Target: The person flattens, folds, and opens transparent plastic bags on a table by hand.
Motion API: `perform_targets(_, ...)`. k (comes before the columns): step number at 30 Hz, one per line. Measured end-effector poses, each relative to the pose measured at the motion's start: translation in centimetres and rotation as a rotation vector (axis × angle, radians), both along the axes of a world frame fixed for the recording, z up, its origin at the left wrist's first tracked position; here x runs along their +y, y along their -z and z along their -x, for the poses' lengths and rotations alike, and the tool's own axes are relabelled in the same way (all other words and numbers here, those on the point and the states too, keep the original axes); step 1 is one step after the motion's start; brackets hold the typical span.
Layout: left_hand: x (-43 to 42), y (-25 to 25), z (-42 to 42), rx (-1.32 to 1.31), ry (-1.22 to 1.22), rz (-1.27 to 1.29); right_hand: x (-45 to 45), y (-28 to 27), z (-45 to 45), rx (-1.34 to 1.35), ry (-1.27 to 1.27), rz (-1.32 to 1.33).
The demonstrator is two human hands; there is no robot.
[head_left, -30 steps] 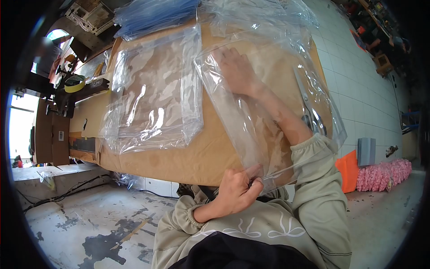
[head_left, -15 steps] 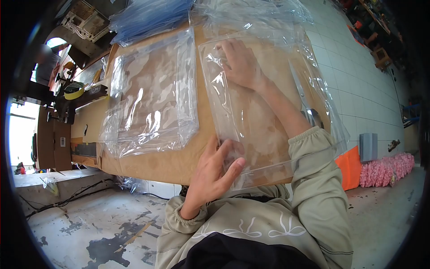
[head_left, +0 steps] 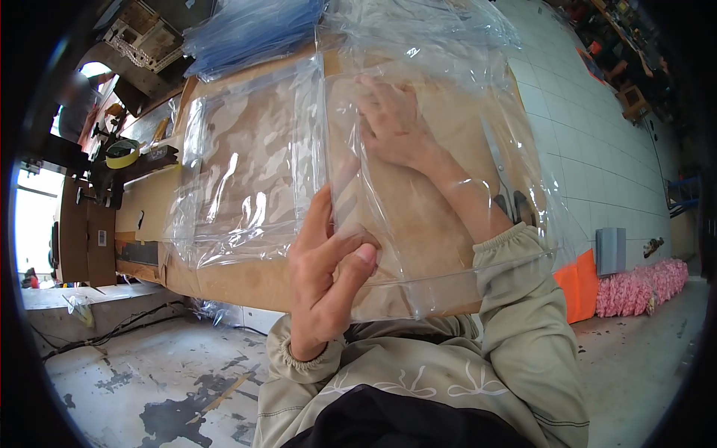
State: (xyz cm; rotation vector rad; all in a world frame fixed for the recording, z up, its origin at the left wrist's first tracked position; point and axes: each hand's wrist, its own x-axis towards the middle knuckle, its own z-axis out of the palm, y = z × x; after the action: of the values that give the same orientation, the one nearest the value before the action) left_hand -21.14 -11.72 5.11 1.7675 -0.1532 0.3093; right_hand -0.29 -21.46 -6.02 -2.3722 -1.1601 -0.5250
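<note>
Leans over a table (head_left: 231, 287) covered in brown paper, mid-frame. Has a clear plastic bag (head_left: 422, 235) spread right of centre, beside a second clear bag (head_left: 250, 160) at centre left. Spreads the right hand (head_left: 394, 125) open beneath the film; bends the left hand (head_left: 321, 272) at the bag's left edge, whether gripping, cannot tell. Has scissors (head_left: 500, 168) under film at centre right, bluish plastic sheets (head_left: 250, 37) at the top. Looks down also on white floor tiles (head_left: 586, 168) at right, a pink bundle (head_left: 642, 287) lower right, scuffed grey floor (head_left: 246, 355) lower left.
</note>
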Motion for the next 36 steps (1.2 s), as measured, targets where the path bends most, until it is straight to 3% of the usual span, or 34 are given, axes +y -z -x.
perform_targets(4,-0.4,0.5,0.0,-0.063,0.028,-0.036,0.2,0.6,0.0,-0.257,-0.054,-0.055)
perform_targets(6,-1.0,1.0,0.0,-0.103,0.029,-0.069,0.4,1.4,-0.8,-0.497,0.085,0.093)
perform_targets(7,-1.5,1.9,0.0,-0.085,0.018,0.1,0.5,1.5,-1.0,-0.616,0.156,0.168)
perform_targets(10,-1.8,3.6,0.7,-0.038,0.06,0.243,0.6,-0.7,-1.2,0.041,-0.013,-0.004)
perform_targets(15,-1.0,3.7,2.0,0.362,0.152,0.079,1.0,0.1,-1.1,-0.122,-0.001,-0.076)
perform_targets(18,0.9,2.4,1.0,0.296,0.287,-0.191,0.9,-0.1,-0.7,-0.056,-0.016,-0.117)
perform_targets(21,1.2,3.5,-1.7,0.437,0.093,0.47,0.9,0.1,-2.0,0.134,-0.124,-0.292)
perform_targets(24,0.7,2.2,-4.6,0.33,-0.002,0.678,1.0,-0.8,-2.1,0.329,-0.149,-0.382)
perform_targets(28,-0.5,0.4,-6.4,0.257,0.116,0.688,1.6,-0.1,-2.2,0.438,-0.205,-0.534)
perform_targets(31,-0.7,0.1,-6.5,0.238,0.178,0.705,1.3,-0.2,-1.5,-0.015,-0.073,-0.197)
perform_targets(34,-1.0,1.3,-6.0,0.186,0.147,0.791,1.0,-0.1,0.0,-0.245,0.154,0.136)
perform_targets(36,-1.6,2.1,-5.4,0.104,0.125,0.893,1.2,0.2,-0.2,-0.225,0.152,0.09)
